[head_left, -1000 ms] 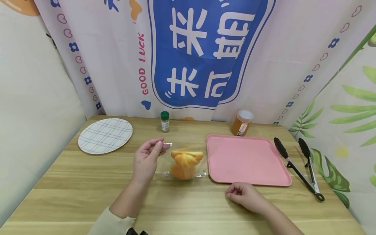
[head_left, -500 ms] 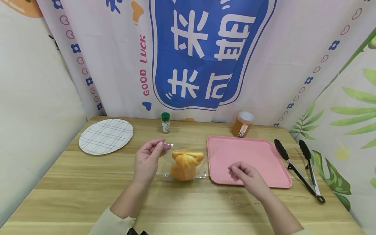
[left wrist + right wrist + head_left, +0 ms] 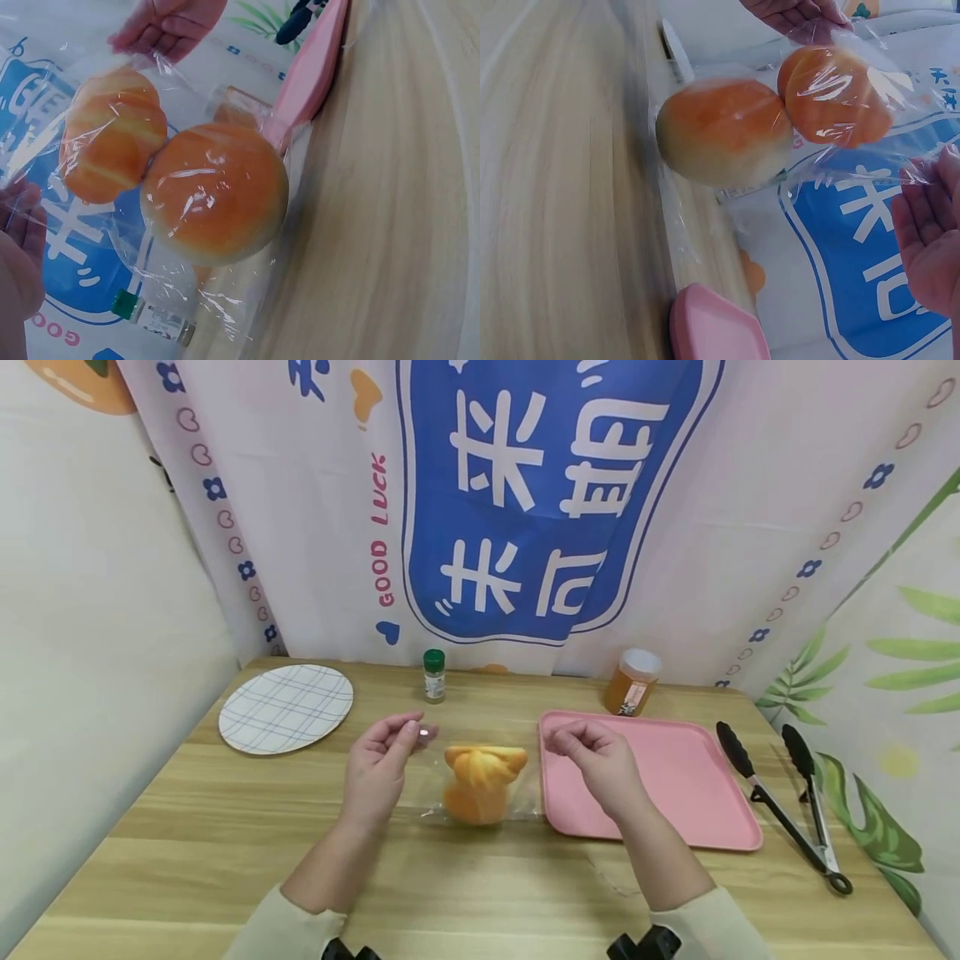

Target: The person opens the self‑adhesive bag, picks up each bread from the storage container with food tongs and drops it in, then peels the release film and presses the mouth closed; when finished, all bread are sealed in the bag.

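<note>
A clear plastic bag point(image 3: 431, 781) hangs between my two hands above the wooden table. Inside it are a round bun point(image 3: 214, 195) and, above that, a ridged bread roll point(image 3: 483, 764). My left hand point(image 3: 378, 768) pinches the bag's upper left edge between thumb and fingers. On the opposite side my right hand point(image 3: 600, 768) pinches the upper right edge, over the pink tray. Both wrist views show film stretching to the fingertips, with the round bun hanging lower in the bag.
A pink tray point(image 3: 675, 785) lies at right, with black-tipped tongs point(image 3: 787, 810) beside it. Behind are an amber jar point(image 3: 632, 682) and a green-capped shaker point(image 3: 434, 677). A checked plate point(image 3: 287, 710) sits back left. A thin strand point(image 3: 613, 885) lies near the front.
My right hand has risen from the table by the tray's front edge and moved left to the bag's edge, uncovering the thin strand. The left hand keeps its pinch.
</note>
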